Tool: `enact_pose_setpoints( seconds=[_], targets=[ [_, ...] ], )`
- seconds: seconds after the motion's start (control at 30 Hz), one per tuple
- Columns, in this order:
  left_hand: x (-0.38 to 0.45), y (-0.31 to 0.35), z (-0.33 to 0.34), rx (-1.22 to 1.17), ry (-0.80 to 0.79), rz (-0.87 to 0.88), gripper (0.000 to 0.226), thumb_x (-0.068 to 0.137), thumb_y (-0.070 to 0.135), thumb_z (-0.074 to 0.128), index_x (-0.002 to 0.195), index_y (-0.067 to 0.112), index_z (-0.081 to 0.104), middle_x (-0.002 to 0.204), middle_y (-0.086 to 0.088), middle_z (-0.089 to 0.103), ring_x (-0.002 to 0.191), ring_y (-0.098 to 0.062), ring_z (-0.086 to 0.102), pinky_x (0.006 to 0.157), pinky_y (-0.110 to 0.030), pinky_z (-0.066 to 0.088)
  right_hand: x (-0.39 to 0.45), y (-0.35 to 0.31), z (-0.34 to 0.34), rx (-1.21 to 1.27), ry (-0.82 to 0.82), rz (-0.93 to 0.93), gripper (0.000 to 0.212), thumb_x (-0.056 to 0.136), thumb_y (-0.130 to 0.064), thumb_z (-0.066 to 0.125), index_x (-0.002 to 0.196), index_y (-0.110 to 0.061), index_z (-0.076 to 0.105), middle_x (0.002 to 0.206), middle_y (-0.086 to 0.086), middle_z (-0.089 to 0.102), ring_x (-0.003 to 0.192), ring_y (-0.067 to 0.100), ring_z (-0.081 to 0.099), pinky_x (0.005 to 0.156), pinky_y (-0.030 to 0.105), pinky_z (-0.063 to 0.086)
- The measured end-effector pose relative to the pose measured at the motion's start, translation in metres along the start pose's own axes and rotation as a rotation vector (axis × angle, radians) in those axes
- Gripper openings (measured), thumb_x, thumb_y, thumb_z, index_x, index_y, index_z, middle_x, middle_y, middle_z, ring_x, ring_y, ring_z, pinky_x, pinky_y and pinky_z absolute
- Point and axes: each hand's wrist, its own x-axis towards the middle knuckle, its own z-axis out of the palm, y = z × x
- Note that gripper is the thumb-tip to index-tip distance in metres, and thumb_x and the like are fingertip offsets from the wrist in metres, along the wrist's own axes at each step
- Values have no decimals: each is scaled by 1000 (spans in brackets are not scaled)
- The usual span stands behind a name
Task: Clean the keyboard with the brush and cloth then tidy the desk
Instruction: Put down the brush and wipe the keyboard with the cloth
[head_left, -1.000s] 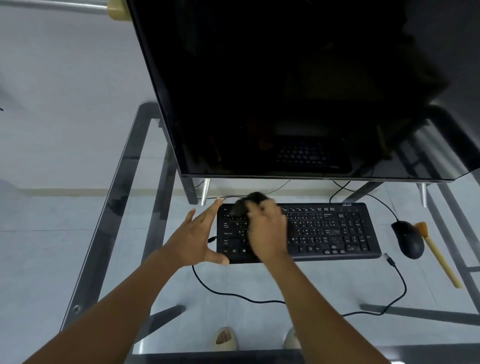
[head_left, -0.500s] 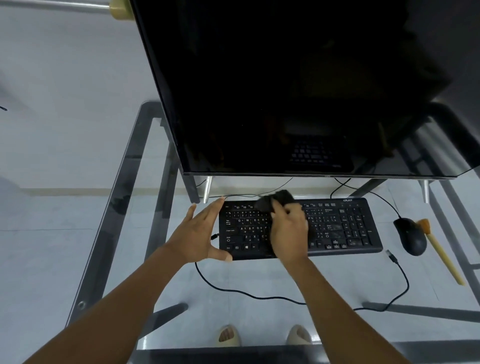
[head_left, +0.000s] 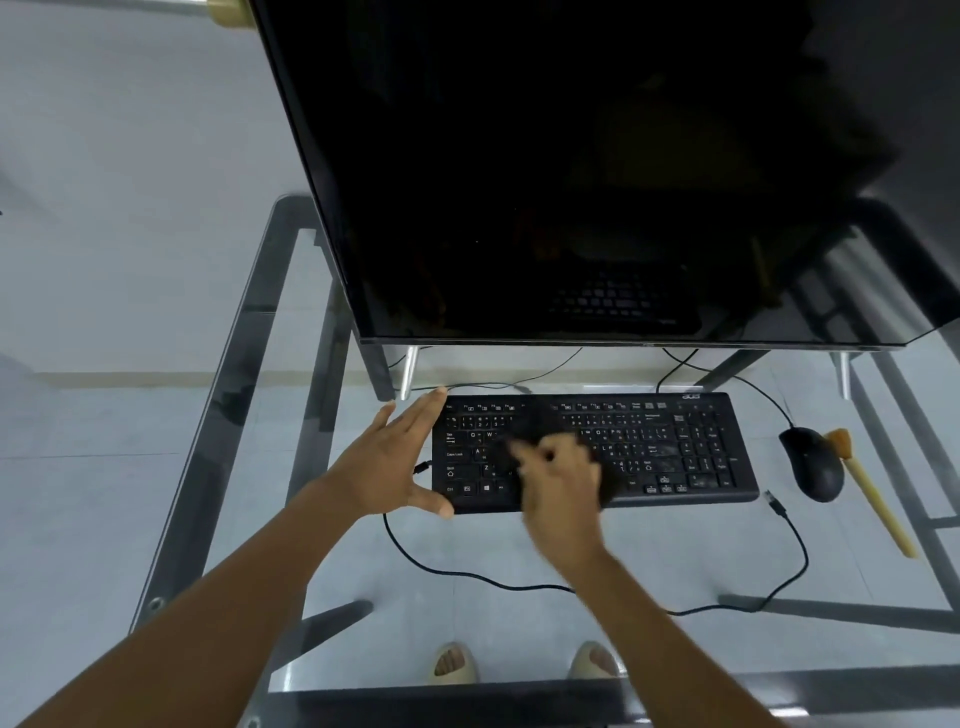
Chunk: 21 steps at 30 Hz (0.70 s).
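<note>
From my remote feed, both forearms reach in from the near edge of the glass desk (head_left: 244, 332), sandalled feet visible through the top. A loose black cable (head_left: 467, 574) curls across the glass just in front of the keyboard (head_left: 675, 447), which lies toward the desk's middle. The left hand (head_left: 392, 462) braces the keyboard's left end, fingers straight and spread, thumb along the front corner. The right hand (head_left: 561, 473), motion-blurred, is bunched over the keys around a dark cloth (head_left: 605, 480). Near the right edge sit the mouse (head_left: 810, 462) and, touching it, the wooden-handled brush (head_left: 872, 499). Beyond, the dark monitor (head_left: 571, 182) stands along the far side.
</note>
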Motion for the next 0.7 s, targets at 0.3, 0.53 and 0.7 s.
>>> enact_pose_setpoints(
  seconds=[0.3,0.53,0.7],
  targets=[
    [3,1,-7,90,-33,22,143,52,79,69,150,23,-19,159,11,-11,145,-2,-10,117,-32,-14,-21,40,-18,10,-12,-79,49,74,7,63,109,-25,72,93,6,55,76,25,54,63,35,48],
    [3,1,-3,76,-12,30,144,54,69,78,151,21,-17,162,6,-5,147,-3,-5,120,-34,-7,-42,-35,10,64,-157,-270,58,71,0,70,120,-30,64,92,0,50,79,18,48,64,30,36],
    [6,5,-1,22,-40,18,143,53,76,73,150,26,-19,162,7,-6,148,-7,-5,120,-36,-9,-1,27,-15,-25,62,-13,56,74,4,68,120,-27,66,88,6,53,74,26,51,63,32,39]
  ],
)
